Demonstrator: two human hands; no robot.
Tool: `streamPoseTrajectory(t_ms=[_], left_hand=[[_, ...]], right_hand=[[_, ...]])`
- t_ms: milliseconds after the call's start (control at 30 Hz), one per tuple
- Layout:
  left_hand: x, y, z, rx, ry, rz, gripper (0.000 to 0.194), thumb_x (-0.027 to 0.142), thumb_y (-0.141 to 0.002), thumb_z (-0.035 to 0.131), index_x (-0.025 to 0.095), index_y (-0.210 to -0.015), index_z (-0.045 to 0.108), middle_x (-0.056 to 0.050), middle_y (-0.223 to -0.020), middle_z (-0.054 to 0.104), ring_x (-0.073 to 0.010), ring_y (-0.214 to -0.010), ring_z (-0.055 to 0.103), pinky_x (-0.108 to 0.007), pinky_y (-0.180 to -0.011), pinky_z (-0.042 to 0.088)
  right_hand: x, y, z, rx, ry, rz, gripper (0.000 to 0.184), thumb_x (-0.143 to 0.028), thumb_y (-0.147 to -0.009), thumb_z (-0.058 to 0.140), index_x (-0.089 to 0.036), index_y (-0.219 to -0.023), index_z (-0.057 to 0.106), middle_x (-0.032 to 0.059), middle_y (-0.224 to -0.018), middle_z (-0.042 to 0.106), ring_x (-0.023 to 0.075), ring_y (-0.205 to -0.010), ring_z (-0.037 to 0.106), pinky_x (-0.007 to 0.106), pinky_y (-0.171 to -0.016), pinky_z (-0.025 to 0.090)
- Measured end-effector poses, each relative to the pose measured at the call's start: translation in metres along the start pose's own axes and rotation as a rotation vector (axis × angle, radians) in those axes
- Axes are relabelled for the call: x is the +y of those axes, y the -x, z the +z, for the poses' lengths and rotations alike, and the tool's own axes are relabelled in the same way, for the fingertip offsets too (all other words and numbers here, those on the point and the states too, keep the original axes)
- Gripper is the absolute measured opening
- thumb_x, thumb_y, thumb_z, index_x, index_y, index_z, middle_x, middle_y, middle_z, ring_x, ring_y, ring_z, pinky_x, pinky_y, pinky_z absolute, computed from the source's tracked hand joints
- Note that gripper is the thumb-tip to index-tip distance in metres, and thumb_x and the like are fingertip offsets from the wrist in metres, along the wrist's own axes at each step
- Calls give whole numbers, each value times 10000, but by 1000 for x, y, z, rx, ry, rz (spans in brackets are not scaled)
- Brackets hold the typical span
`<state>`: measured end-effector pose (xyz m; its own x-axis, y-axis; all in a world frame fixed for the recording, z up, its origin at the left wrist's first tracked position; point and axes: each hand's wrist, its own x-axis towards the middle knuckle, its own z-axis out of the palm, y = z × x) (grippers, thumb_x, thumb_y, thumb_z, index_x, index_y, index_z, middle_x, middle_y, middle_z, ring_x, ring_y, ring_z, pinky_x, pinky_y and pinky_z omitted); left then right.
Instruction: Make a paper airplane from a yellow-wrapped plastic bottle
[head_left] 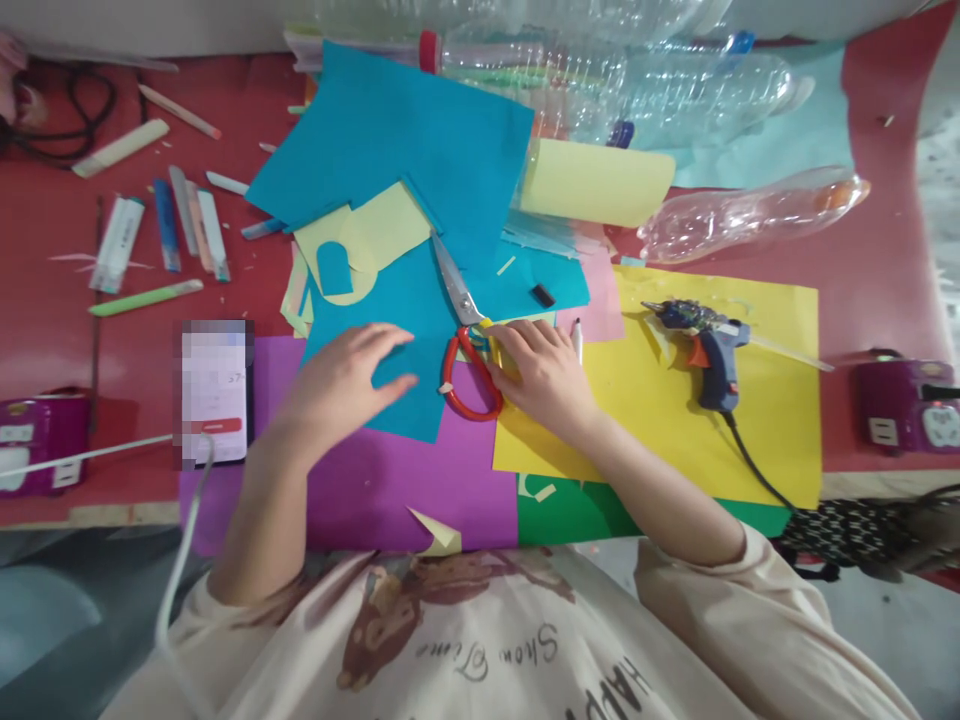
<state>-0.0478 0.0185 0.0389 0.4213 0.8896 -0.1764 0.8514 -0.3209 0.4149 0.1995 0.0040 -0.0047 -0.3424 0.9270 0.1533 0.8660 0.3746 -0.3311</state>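
Observation:
My left hand (pixel 349 385) hovers over the blue paper (pixel 397 375) with thumb and fingers apart, holding nothing. A pair of scissors (pixel 466 345) with red handles lies aslant in front of me, its closed blades pointing away. My right hand (pixel 544 375) has its fingers curled at the scissors' right side, thumb and forefinger on the handle by a yellow part; the palm side is hidden. Beyond the left hand lie pale yellow paper pieces (pixel 390 225) and a small blue arch-shaped cutout (pixel 334 268). A white marker (pixel 577 342) and its black cap (pixel 543 295) are near the right hand.
A glue gun (pixel 709 345) rests on yellow paper (pixel 772 430) at right, its cord running to the front edge. Clear plastic bottles (pixel 750 215) lie at the back. Several markers (pixel 166 225) and a phone (pixel 217 390) are left. A white cable (pixel 180 560) crosses near my left arm.

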Motion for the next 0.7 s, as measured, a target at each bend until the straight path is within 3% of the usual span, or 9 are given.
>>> streamPoseTrajectory(t_ms=[67,167,233,333,500,700], left_hand=[[4,20,12,-120,-71,45,727,533,-839,650,177,-1444,459,-152,-1533,446,-360,-1396,443,-487,-1093,441],[3,43,37,-122,-166,127,988,577,-799,690,96,-1546,256,-229,-1626,211,-397,-1499,237,-528,-1162,350],[0,51,52,-47,-223,147,975,610,-825,643,72,-1541,258,-261,-1610,225,-412,-1498,225,-568,-1172,306],[-3,53,64,46,-245,136,829,625,-906,499,108,-1527,310,-235,-1587,313,-371,-1486,290,-536,-1172,314],[-2,51,63,96,-239,126,711,572,-969,392,126,-1520,329,-201,-1560,384,-322,-1463,357,-478,-1160,347],[1,49,63,182,-176,122,615,459,-984,447,135,-1501,371,-186,-1499,474,-300,-1401,461,-468,-1119,424]], right_hand=[[-2,1,-2,-15,21,16,301,-278,-932,503,-144,-1162,643,134,-934,713,268,-874,596,365,-749,399],[-8,6,-4,-53,23,-23,421,-346,-893,555,-106,-1235,607,106,-790,714,262,-792,616,349,-718,384],[-12,8,-4,-79,24,-53,499,-334,-856,585,-84,-1288,569,92,-747,717,255,-746,628,343,-708,379],[-14,9,-3,-104,15,-35,482,-217,-805,561,-73,-1264,573,77,-695,710,240,-680,632,338,-687,376],[-7,3,-3,-58,-74,76,491,-214,-747,541,-109,-1223,595,59,-690,701,227,-661,630,341,-696,407],[1,0,-3,15,-180,154,464,-232,-723,551,-171,-1179,606,5,-655,656,187,-605,582,330,-689,408]])
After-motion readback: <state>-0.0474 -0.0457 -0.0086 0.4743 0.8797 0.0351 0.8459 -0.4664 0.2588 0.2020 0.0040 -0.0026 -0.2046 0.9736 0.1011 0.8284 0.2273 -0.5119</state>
